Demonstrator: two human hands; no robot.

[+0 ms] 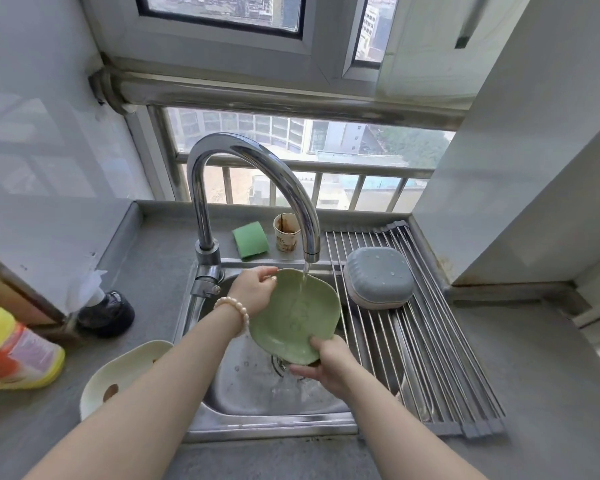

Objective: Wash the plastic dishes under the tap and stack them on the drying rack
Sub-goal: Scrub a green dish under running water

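A green plastic plate (293,315) is held tilted over the steel sink (257,400), and water runs onto it from the chrome tap (310,251). My left hand (253,289) grips the plate's far left rim. My right hand (326,363) grips its near edge, thumb on the inside, fingers underneath. A grey-blue plastic dish (378,277) lies upside down on the roll-up drying rack (430,358) that spans the sink's right side. A cream plastic plate (118,372) with brown stains sits on the counter to the left, partly hidden by my left forearm.
A green sponge (250,239) and a stained paper cup (286,235) stand behind the sink. A yellow detergent bottle (11,348) lies at the far left, near a black object (106,308) with white plastic. A wall corner juts in at the right.
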